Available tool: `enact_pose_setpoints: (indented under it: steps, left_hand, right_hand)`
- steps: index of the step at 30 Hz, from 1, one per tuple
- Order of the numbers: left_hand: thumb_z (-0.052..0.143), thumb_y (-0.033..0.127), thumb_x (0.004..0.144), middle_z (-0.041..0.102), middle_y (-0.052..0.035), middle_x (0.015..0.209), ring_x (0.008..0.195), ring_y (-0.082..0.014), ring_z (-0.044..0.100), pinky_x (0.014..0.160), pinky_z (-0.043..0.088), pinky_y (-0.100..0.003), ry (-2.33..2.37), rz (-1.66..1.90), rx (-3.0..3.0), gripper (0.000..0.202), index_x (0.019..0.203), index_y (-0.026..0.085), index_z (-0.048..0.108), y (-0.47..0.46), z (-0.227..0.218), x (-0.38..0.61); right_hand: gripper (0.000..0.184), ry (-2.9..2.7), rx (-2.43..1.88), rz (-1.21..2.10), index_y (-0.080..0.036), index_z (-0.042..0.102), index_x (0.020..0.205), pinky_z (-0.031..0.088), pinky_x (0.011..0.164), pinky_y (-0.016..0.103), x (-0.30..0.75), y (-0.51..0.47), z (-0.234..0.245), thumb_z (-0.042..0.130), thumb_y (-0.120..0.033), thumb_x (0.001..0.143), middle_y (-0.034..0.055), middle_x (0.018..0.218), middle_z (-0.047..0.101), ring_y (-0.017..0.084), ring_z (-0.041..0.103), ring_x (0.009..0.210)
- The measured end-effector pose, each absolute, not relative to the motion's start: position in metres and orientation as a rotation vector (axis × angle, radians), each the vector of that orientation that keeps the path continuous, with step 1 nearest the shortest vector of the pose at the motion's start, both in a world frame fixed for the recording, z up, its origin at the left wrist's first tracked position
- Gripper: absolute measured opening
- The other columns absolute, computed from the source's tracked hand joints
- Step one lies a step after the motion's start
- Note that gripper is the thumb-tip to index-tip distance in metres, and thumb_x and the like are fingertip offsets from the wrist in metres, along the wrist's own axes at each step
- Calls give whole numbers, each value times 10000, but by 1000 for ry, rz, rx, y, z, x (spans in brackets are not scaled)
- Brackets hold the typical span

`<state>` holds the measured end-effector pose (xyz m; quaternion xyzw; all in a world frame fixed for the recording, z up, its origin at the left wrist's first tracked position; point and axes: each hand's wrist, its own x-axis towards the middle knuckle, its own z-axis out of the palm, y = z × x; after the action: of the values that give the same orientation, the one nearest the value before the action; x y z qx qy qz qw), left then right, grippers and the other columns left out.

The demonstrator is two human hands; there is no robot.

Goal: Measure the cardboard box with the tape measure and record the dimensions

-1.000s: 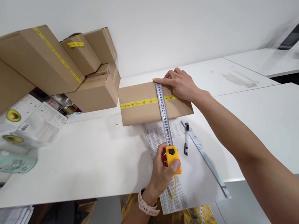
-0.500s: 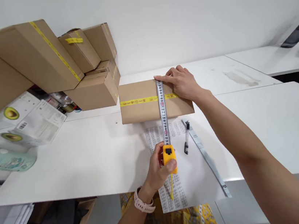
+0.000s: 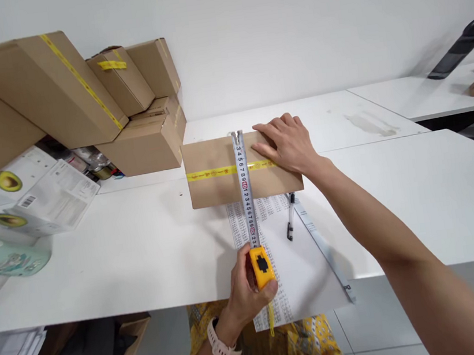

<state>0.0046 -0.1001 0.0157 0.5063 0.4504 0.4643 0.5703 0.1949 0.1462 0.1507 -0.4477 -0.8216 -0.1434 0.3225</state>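
Observation:
A cardboard box [image 3: 216, 190] with a yellow tape strip lies in front of me on the white table. My left hand [image 3: 250, 292] grips a yellow tape measure [image 3: 262, 264] below the box's near edge. Its extended blade [image 3: 247, 199] runs across the box top, with the metal end slightly past the far edge. My right hand [image 3: 289, 142] lies on the box's right part, thumb and fingers spread apart and clear of the blade. Under the tape measure is a sheet of paper [image 3: 301, 268] with handwritten columns. A black-capped pen [image 3: 291, 217] rests on it.
Several cardboard boxes [image 3: 141, 149] are stacked at the back left, beside a white carton [image 3: 46, 191] with avocado pictures. A mint-green bottle [image 3: 6, 254] lies at the left. At the far right is a dark bottle [image 3: 460, 49]. The table's front edge [image 3: 150, 311] is close to me.
My right index finger has left the blade's end, and the hand has spread. The blade has shifted left and tilted slightly. Box and tape measure sit a little nearer to me.

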Motion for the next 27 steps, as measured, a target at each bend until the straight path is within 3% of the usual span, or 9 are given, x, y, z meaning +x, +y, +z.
enact_pose_setpoints:
  steps: [7,11,14,17,20,22,25,27]
  left_hand:
    - [790,536,703,538,-10,888,708,-159,524,605,467,-275,1088,1064,1286,818,1340,213,392,-110,4,-1]
    - [776,491,705,542,1,863,704,-163,535,619,477,-280,1110,1048,1328,777,1331,210,412,-107,4,-1]
    - [777,421,684,563,2,865,693,-168,543,627,491,-294,1161,1019,1447,767,1332,216,422,-106,7,-2]
    - [794,346,651,615,-26,942,752,-207,593,717,528,-356,1244,994,1678,743,1312,235,472,-107,15,-3]
    - [799,314,656,654,-69,1063,884,-269,651,842,541,-425,1248,933,1849,727,1313,242,496,-109,25,-6]
    - [797,302,673,659,-86,1121,944,-289,666,881,542,-443,1229,884,1894,737,1338,240,486,-112,30,-8]
    - [792,283,710,633,-109,1257,1057,-304,662,935,536,-455,1216,866,1877,778,1403,256,442,-116,30,-12]
    - [805,282,726,591,-124,1346,1139,-308,640,979,524,-468,1215,904,1809,864,1473,273,371,-119,29,-14]
  right_hand:
    - [505,-2160,-1166,-380,-339,613,1341,385,916,486,200,79,105,462,-638,964,102,1205,669,324,533,1062]
    - [484,-2239,-1131,-270,-345,561,1419,415,936,502,203,61,81,474,-548,988,104,1291,666,330,551,1134]
    - [502,-2088,-1137,6,-358,510,1466,458,944,525,209,54,97,351,-537,1025,98,1290,672,323,578,1149]
    - [588,-1775,-1046,348,-370,432,1519,525,845,512,217,45,132,232,-616,1024,99,1172,703,301,654,1009]
    - [498,-1558,-930,493,-378,589,1368,537,705,489,224,30,162,406,-641,987,82,973,717,283,673,810]
    - [362,-1485,-932,496,-392,682,1200,525,632,482,227,19,171,510,-604,963,76,972,719,276,668,735]
    - [247,-1420,-951,526,-408,698,1096,522,555,468,229,1,165,550,-550,960,72,1046,715,260,670,683]
    - [166,-1409,-911,636,-412,687,1079,524,512,432,227,-12,149,581,-475,967,49,975,706,229,659,636]
